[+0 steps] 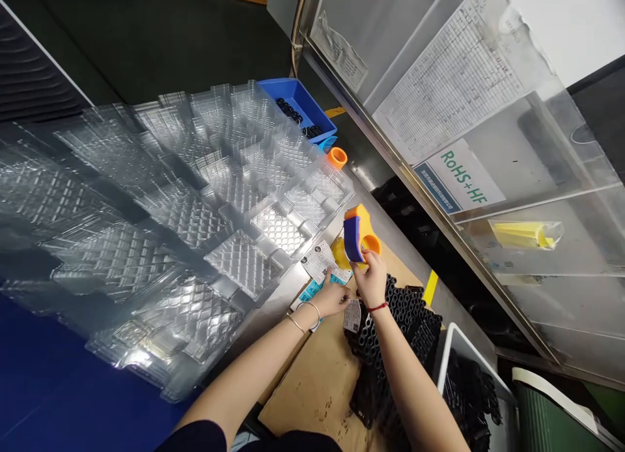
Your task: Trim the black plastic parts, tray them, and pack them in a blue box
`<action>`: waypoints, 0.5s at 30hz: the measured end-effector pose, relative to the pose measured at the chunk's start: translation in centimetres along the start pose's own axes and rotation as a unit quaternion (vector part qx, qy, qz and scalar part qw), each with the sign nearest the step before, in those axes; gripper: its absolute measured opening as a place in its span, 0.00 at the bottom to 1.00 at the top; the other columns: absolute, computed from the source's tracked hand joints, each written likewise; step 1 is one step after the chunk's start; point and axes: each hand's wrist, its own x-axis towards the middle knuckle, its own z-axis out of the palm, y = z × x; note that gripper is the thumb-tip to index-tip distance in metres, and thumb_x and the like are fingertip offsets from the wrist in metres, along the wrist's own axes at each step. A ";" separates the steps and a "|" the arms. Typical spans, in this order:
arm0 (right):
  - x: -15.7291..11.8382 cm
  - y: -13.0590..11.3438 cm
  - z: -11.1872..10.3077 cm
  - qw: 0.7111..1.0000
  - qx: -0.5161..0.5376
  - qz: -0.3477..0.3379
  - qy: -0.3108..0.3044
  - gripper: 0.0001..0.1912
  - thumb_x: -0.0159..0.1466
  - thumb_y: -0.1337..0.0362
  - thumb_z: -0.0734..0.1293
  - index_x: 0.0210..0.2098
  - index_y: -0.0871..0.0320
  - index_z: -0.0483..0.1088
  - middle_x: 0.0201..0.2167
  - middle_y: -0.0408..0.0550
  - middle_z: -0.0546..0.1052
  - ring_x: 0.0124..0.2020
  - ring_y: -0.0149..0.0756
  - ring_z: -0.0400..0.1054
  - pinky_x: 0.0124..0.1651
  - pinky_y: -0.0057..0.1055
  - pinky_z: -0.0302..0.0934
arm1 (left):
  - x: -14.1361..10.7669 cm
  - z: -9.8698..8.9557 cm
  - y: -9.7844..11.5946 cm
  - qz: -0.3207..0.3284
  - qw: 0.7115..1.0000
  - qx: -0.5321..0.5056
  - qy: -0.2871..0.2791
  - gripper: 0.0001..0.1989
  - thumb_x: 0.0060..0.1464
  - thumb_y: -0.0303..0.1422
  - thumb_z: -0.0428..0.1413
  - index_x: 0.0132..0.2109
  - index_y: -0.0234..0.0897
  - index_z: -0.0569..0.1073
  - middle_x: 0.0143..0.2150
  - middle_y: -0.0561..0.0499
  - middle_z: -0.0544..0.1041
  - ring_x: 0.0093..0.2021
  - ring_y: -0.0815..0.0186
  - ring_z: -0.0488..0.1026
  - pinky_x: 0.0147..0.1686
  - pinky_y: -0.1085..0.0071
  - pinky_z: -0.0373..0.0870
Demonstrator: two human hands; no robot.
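Grasped in the right hand (372, 279) is an orange and blue tape dispenser (352, 237), with fingers curled around its lower part and a yellow roll (340, 254) showing at its left side. It is located over the far end of a brown board (312, 380), which lies on the metal counter (405, 250); if it touches what is below, I cannot tell. Just beside it, the left hand (332, 299) has one fingertip on white printed labels (319, 260), at the far left corner of the board; whether this hand also pinches something is not clear to me. Under these labels a light-blue printed piece (308, 292) can be seen partly. Along the right edge of the board lies a heap of black parts (420, 322), with a small white label (352, 316) at its left side. A yellow strip (430, 288) is near the right edge of the counter. Clear plastic trays (244, 263) overlap along the counter's left edge, and by their far corner are an orange ring (336, 157) and a blue bin (312, 110) with black pieces inside. Nearer, to the right of the heap, stands a white bin (446, 354), also containing black pieces.
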 end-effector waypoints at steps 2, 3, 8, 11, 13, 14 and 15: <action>-0.6 -0.1 0.9 1.000 -0.016 0.017 -0.009 0.09 0.61 0.62 0.65 0.41 0.57 0.71 0.49 0.56 0.76 0.52 0.49 0.68 0.55 0.46 0.63 | -0.3 0.1 0.1 -0.015 1.000 0.000 0.003 0.07 0.59 0.30 0.53 0.34 0.36 0.75 0.36 0.47 0.81 0.40 0.58 0.77 0.68 0.38 0.37; -0.9 0.0 1.4 0.999 -0.026 0.028 -0.015 0.10 0.61 0.63 0.66 0.41 0.57 0.72 0.50 0.56 0.76 0.53 0.51 0.67 0.56 0.47 0.62 | -0.5 0.1 0.1 -0.020 1.000 0.001 0.004 0.07 0.59 0.29 0.53 0.34 0.36 0.75 0.36 0.48 0.81 0.41 0.58 0.77 0.68 0.38 0.37; -0.7 1.0 3.2 0.992 -0.074 0.076 -0.073 0.12 0.58 0.66 0.71 0.42 0.58 0.74 0.50 0.54 0.76 0.53 0.51 0.66 0.55 0.50 0.61 | -1.5 0.1 0.1 -0.026 1.000 0.001 0.002 0.08 0.60 0.29 0.52 0.34 0.37 0.74 0.36 0.49 0.81 0.41 0.59 0.77 0.69 0.38 0.36; 0.1 1.4 3.2 0.986 -0.090 0.084 -0.110 0.09 0.61 0.61 0.72 0.38 0.59 0.75 0.39 0.48 0.78 0.43 0.41 0.70 0.50 0.44 0.64 | -1.5 0.3 0.2 -0.026 1.000 0.001 0.008 0.07 0.60 0.29 0.53 0.34 0.36 0.75 0.37 0.49 0.81 0.41 0.59 0.77 0.68 0.37 0.36; 0.5 1.5 2.6 0.985 -0.092 0.081 -0.124 0.10 0.63 0.58 0.72 0.35 0.59 0.74 0.34 0.45 0.77 0.38 0.37 0.70 0.47 0.40 0.65 | -1.5 0.4 0.3 -0.024 1.000 0.003 0.013 0.07 0.59 0.28 0.53 0.34 0.36 0.75 0.36 0.49 0.82 0.40 0.59 0.77 0.68 0.36 0.36; 0.7 1.5 2.2 0.985 -0.091 0.077 -0.126 0.11 0.64 0.57 0.72 0.34 0.59 0.74 0.32 0.44 0.76 0.37 0.36 0.70 0.46 0.38 0.66 | -1.4 0.5 0.3 -0.023 1.000 0.004 0.014 0.07 0.59 0.28 0.53 0.33 0.35 0.75 0.36 0.48 0.82 0.40 0.59 0.78 0.68 0.36 0.36; 0.9 1.6 1.5 0.986 -0.088 0.074 -0.124 0.12 0.64 0.56 0.72 0.33 0.59 0.74 0.31 0.43 0.76 0.35 0.35 0.70 0.45 0.38 0.66 | -1.4 0.6 0.4 -0.021 1.000 0.005 0.016 0.07 0.59 0.28 0.54 0.33 0.35 0.75 0.36 0.48 0.82 0.40 0.59 0.78 0.68 0.36 0.37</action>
